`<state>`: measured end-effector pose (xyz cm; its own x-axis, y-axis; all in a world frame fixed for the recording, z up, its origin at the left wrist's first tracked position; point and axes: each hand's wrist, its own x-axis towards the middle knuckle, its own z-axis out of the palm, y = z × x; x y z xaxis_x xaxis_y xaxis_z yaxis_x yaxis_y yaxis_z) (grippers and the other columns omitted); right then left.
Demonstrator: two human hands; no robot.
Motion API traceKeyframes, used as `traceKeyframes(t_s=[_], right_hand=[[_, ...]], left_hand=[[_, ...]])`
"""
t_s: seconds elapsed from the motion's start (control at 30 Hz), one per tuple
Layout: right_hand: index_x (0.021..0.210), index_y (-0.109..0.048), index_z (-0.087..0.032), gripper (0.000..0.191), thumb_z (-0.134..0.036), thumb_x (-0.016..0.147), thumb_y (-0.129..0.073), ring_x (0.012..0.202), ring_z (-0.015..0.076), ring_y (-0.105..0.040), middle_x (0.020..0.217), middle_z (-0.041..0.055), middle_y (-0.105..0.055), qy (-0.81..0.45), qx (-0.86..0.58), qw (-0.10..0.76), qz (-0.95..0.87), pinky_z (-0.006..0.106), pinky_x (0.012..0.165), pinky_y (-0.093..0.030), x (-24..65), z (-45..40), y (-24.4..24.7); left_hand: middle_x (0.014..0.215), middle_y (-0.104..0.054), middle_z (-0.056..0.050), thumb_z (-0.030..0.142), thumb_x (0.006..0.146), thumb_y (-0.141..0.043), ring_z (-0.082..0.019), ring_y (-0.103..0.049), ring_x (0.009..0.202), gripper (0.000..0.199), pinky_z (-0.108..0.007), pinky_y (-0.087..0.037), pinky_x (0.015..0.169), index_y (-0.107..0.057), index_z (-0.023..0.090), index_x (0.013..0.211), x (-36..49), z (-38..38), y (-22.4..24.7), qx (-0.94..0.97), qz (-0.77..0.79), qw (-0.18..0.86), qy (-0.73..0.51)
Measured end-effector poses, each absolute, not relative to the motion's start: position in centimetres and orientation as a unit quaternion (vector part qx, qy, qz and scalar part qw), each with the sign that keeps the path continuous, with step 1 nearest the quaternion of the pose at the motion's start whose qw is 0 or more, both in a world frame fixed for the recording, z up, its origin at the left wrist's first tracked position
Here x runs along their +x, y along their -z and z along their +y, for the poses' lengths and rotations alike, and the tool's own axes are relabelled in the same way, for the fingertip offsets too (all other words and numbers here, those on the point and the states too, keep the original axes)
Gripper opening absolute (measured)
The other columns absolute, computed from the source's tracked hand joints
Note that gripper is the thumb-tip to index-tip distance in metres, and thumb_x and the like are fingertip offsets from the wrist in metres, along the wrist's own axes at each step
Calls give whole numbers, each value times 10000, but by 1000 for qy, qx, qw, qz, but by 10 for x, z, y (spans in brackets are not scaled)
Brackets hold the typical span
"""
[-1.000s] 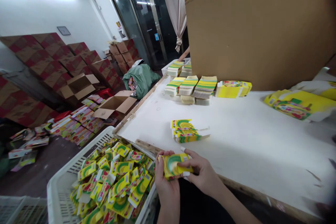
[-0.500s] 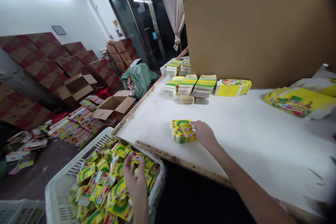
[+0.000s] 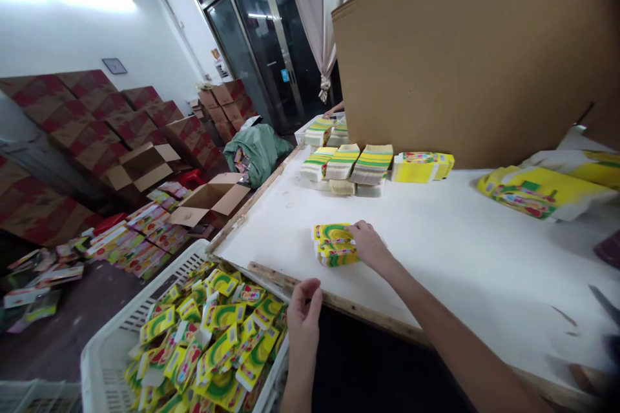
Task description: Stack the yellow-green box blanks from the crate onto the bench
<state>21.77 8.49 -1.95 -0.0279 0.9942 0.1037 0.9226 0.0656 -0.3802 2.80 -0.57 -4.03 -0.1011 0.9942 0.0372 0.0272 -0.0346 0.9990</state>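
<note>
My right hand (image 3: 371, 245) grips the right end of a small group of yellow-green boxes (image 3: 333, 245) that rests on the white table (image 3: 271, 226). Near the table's front edge, over the right rim of the basket, my left hand (image 3: 305, 306) is raised with fingers curled and thumb apart; nothing shows in it. Below and left of it, many small yellow-green boxes (image 3: 223, 316) fill the white plastic basket (image 3: 101, 348).
Stacks of flat yellow cartons (image 3: 371, 164) stand at the table's back beside a tall cardboard sheet (image 3: 460, 58). Yellow packs (image 3: 537, 190) lie at the right. Open cartons (image 3: 210, 200) and a green sack (image 3: 259, 148) are on the floor. Another person's hand (image 3: 334, 110) shows behind.
My left hand has moved right from above the basket's boxes to the table's front edge. My right hand stays on the grouped boxes. The view has shifted slightly.
</note>
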Motion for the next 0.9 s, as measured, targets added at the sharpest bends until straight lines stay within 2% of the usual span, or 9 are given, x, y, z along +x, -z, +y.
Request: traceKeyframes(t_s=[0.17, 0.27, 0.33, 0.47, 0.6, 0.67, 0.8, 0.9], right_hand=[[979, -598, -118, 312, -14, 735, -435, 922, 229, -484, 994, 144, -545, -114, -685, 172, -698, 302, 792, -360, 216, 86, 13], [932, -593, -96, 267, -11, 722, -453, 910, 237, -486, 960, 154, -548, -122, -694, 182, -686, 312, 774, -361, 215, 89, 11], [931, -576, -101, 281, 1, 685, -485, 914, 236, -485, 970, 147, -543, -129, -698, 197, -676, 303, 758, -362, 215, 92, 11], [942, -530, -134, 367, 32, 618, -485, 892, 213, -496, 956, 102, -557, -161, -690, 245, -662, 274, 716, -363, 216, 89, 12], [940, -485, -170, 360, 12, 638, -408, 746, 148, -521, 842, 31, -572, -226, -643, 304, -665, 235, 635, -370, 216, 69, 6], [903, -492, -191, 327, -19, 635, -417, 655, 123, -508, 742, -13, -555, -267, -600, 324, -681, 216, 583, -365, 211, 52, 3], [662, -516, -194, 136, -80, 592, -491, 527, 109, -453, 567, -49, -488, -358, -515, 330, -705, 210, 477, -322, 191, 17, 5], [651, -513, -199, 118, -94, 596, -517, 534, 123, -456, 586, -39, -501, -452, -469, 373, -660, 233, 484, -344, 177, -4, 11]], left_hand=[[1018, -580, -99, 321, 765, -541, -204, -534, 956, 278, -316, -446, 770, -560, 170, 998, 32, 25, 39, 581, 527, 352, -511], [1087, -552, -107, 292, 730, -577, -233, -488, 1046, 325, -374, -405, 854, -562, 188, 1038, 44, 49, 40, 632, 518, 287, -500], [1113, -539, -112, 280, 714, -589, -242, -473, 1076, 349, -401, -378, 896, -559, 191, 1051, 51, 60, 46, 647, 512, 289, -486], [1190, -493, -120, 282, 724, -580, -240, -454, 1121, 436, -407, -368, 916, -482, 187, 1138, 60, 59, 56, 599, 525, 338, -501], [1262, -430, -135, 314, 717, -608, -227, -420, 1167, 560, -366, -353, 945, -386, 185, 1214, 61, 41, 48, 497, 495, 358, -616], [1225, -471, -127, 327, 712, -614, -226, -460, 1129, 582, -356, -376, 925, -377, 187, 1226, 63, 31, 39, 436, 450, 426, -653], [1064, -586, -91, 380, 767, -514, -221, -540, 1017, 413, -370, -403, 889, -489, 200, 1138, 68, 18, 28, 332, 342, 610, -633], [819, -596, -42, 365, 756, -501, -173, -579, 837, 249, -328, -433, 818, -571, 194, 923, 68, 16, 24, 271, 290, 645, -653]])
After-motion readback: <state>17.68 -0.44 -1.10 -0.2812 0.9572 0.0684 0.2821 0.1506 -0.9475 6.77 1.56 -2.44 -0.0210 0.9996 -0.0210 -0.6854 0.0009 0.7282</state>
